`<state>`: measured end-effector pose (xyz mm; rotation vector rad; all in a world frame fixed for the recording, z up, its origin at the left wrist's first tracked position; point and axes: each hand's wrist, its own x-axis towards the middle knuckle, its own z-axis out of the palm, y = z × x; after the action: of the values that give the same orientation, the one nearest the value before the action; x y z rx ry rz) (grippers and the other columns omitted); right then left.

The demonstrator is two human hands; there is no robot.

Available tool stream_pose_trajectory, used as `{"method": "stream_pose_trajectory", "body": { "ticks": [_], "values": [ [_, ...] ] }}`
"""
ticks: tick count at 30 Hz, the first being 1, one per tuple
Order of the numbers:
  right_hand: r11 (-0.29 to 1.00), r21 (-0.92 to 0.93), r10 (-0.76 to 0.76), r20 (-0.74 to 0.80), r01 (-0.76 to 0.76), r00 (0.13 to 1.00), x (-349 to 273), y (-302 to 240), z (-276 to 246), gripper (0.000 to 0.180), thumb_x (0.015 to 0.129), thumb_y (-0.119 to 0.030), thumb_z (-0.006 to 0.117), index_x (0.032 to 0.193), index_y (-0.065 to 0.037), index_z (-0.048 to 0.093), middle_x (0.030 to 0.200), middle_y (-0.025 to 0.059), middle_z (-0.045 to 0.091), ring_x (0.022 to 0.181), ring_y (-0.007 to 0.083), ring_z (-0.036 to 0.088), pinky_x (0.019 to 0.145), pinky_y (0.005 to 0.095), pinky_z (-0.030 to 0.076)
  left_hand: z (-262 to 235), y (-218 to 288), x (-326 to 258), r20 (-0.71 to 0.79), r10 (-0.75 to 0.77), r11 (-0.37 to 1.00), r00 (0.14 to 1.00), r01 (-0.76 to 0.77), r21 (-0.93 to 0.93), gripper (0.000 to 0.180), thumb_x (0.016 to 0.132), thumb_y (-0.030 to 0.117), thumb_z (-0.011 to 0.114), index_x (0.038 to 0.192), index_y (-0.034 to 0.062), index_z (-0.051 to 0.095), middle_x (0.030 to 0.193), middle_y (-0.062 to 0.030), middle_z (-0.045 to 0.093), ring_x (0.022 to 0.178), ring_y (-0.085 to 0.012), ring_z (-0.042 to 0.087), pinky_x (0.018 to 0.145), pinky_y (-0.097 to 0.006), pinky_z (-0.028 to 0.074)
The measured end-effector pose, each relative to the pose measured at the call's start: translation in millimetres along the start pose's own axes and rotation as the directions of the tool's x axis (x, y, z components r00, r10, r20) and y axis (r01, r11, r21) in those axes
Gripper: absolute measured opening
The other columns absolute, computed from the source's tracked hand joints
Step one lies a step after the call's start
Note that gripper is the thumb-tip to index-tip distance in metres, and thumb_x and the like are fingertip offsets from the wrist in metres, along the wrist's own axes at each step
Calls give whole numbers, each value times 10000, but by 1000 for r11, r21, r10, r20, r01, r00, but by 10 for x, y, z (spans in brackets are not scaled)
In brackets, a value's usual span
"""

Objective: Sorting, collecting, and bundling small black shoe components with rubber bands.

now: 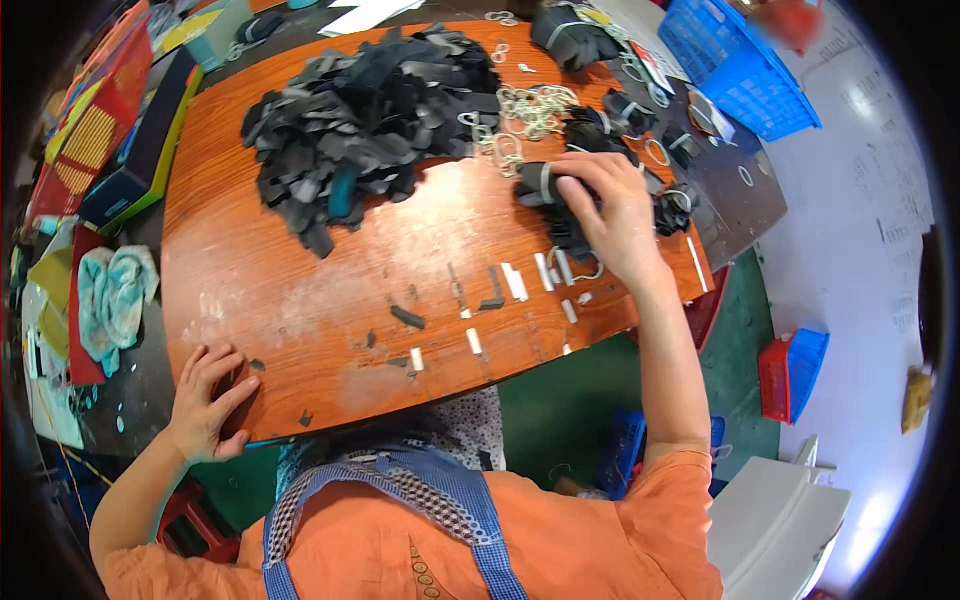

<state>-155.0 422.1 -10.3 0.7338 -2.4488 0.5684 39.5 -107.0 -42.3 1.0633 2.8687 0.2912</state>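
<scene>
Black bundle (pixel 536 184) pinched in the right hand (pixel 612 200), partly hidden by it. Left hand (pixel 208 405) spread out on the table (pixel 290 305). Wall marks (pixel 900 229) past the right hand? Too faint to read tbh.

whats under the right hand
The right hand partly covers a banded black bundle, with more black pieces nearby; what lies directly beneath the palm is hidden.

An orange shirt (pixel 565 525) shows under a blue-checked apron (pixel 455 492).
</scene>
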Motion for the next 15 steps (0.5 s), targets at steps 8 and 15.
{"method": "stream_pose_trajectory", "body": {
  "ticks": [8, 15],
  "values": [
    [977, -136, 164, -24, -166, 986, -390, -267, -212, 139, 916, -57, 680, 1049, -45, 717, 1030, 105, 705, 941, 238, 659, 864, 349, 497, -189, 64, 218, -109, 49, 999, 993, -51, -16, 500, 806, 357, 710, 1269, 174, 660, 1308, -153, 588, 1229, -354, 568, 1064, -534, 421],
    [970, 235, 44, 47, -54, 998, 234, -1294, 521, 205, 882, -35, 704, 1079, -89, 720, 1048, 109, 698, 1018, 296, 664, 882, 363, 512, 22, -90, 1160, -513, -69, 991, 856, -1, -135, 234, 820, 133, 764, 1042, 95, 699, 888, -60, 628, 836, -253, 630, 679, -348, 523]
  ]
}}
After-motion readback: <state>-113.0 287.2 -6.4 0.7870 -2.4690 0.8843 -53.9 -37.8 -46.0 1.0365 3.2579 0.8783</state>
